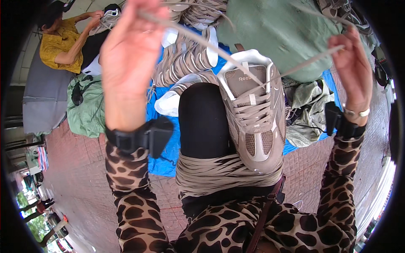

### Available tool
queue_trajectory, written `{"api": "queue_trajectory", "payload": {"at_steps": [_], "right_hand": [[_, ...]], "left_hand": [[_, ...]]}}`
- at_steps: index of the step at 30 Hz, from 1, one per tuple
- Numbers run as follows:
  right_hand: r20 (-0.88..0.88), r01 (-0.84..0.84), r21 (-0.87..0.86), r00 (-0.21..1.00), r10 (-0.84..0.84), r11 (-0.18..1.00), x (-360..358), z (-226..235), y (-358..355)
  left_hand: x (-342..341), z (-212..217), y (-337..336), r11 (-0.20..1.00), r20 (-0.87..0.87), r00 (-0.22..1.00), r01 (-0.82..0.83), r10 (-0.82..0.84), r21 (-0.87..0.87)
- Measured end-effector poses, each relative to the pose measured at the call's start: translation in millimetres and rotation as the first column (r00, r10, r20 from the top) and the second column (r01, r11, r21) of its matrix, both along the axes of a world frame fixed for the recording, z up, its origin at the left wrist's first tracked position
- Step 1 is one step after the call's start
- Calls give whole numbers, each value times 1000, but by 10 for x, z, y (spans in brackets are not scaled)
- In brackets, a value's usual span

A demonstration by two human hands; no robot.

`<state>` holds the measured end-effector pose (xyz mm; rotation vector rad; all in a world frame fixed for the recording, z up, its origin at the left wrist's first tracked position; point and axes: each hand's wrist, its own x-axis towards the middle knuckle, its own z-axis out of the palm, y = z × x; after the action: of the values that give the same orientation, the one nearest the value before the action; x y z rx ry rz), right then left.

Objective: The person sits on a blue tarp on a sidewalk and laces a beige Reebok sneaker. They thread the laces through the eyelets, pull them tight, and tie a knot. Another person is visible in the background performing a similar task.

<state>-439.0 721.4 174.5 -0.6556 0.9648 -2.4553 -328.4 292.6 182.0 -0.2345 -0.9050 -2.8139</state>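
- Taupe sneaker (253,118) sits centre frame on the person's knee, toe toward them, lace (219,48) threaded through the top eyelets.
- Left hand (128,55) upper left, pinching one lace end; right hand (352,67) upper right, pinching the other. Both pulled taut, well apart.
- Risk: uneven pull could slip the shoe off the knee, or drag a lace end out of its eyelet.
- Loose laces (223,170) draped over the lap could slide to the brick floor (80,177).
- Containers: green sack (278,29) at top, contents hidden. Sneaker row (185,59) lies on the blue tarp (162,162).
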Motion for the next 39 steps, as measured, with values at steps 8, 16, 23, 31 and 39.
{"api": "queue_trajectory", "payload": {"at_steps": [8,16,23,31,39], "right_hand": [[72,162,-18,985,-160,987,-147,-324,1754],[-431,514,791,853,-295,331,967,-358,-27],[-813,680,581,455,365,447,1059,-361,-1017],[-774,625,613,352,527,483,850,-271,-1079],[-650,582,691,242,721,428,691,-142,-1143]], "left_hand": [[757,-413,-893,925,108,923,-353,369,-143],[965,-692,434,577,203,919,-31,337,-816],[786,-745,938,119,-95,968,-126,231,-985],[737,-776,970,57,-111,982,-121,154,-991],[679,-732,997,-49,-128,985,-123,116,-991]]}}
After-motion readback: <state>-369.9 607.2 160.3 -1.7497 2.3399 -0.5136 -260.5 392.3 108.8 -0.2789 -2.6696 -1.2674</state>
